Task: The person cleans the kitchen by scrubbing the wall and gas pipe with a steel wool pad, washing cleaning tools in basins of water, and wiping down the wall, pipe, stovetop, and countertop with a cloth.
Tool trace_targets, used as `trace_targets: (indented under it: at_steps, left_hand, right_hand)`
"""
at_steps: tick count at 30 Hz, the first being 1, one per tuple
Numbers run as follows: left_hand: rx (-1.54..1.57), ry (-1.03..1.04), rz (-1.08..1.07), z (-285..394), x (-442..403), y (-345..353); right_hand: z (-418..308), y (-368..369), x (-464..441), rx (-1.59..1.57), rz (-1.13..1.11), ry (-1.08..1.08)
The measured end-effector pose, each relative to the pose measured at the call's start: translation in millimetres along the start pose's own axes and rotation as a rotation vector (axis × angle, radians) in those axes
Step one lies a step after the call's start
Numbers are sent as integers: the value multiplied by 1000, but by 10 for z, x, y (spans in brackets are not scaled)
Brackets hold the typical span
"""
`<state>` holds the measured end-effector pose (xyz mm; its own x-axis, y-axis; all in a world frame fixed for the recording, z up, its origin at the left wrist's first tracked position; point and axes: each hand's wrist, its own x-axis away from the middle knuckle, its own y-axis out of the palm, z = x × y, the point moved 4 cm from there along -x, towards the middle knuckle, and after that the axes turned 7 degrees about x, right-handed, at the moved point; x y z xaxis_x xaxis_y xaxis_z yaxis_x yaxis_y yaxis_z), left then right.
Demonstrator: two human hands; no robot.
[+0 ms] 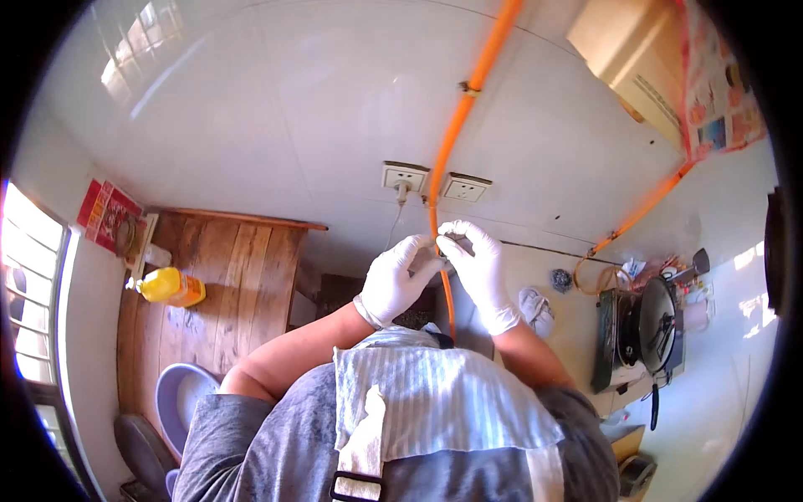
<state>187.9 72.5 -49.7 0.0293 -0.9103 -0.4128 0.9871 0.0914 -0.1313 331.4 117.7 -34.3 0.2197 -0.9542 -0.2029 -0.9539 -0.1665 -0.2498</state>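
Both hands wear white gloves and are raised close together in front of an orange hose (456,125) on the wall. My left hand (399,278) has its thumb and fingers pinched together, their tips near the hose. Beside it, my right hand (478,272) is also in a pinch, its thumb and forefinger meeting just right of the hose. A small dark thing shows between the fingertips; what it is, I cannot make out. Above the hands are two wall sockets, a left one (405,176) with a plug in it and a right one (466,187).
On the left, a wooden table (242,284) bears a yellow bottle (171,287); a purple basin (167,402) sits below. At the right, a wok (657,322) rests on a stove (608,335). Cardboard boxes (631,63) are at the upper right.
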Motion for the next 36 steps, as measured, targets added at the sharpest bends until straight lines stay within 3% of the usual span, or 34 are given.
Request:
trace_targets:
  at_steps: [1,2,4,6,9,11,12,16,18,20,22,25,27,36]
  left_hand:
    - [1,30,85,-36,50,-66]
    - [12,21,106,-90,118,-125]
    - [-99,31,44,9,208,-261]
    - [-88,-9,81,-21,291,-361]
    - [-37,-63,255,-189,382,-502]
    - [189,-148,290,-388,478,-569]
    - [290,-216,298,-432,523,-608]
    - [413,-305,332,-483,681,-738]
    - [231,-169,313,-401,698,-810]
    - [339,-225,311,-374,731,-847]
    - [450,-281,305,-384,760,-865]
    - [355,-236,281,-387,792,-945]
    - [-74,75,235,-252,781,-1015]
    - [-424,185,134,-55,817,-1116]
  right_hand:
    - [15,59,5,-40,-24,155]
    - [44,136,12,-24,-43,160]
    - [58,295,47,165,-42,-69]
    - [17,431,80,200,-109,-97]
    - [-114,599,87,161,-221,6]
    - [-46,692,93,-221,-399,357]
    - [-60,724,86,-207,-418,359]
    - [-171,928,124,-35,-606,242]
    - [-443,1017,136,467,-623,-276]
    - [-393,1051,140,462,-612,-203]
    - [-268,1055,129,329,-628,11]
    - [-212,1088,151,299,-634,-23]
    - [-243,1122,179,236,-662,46]
    - [-252,1238,348,-8,-670,170]
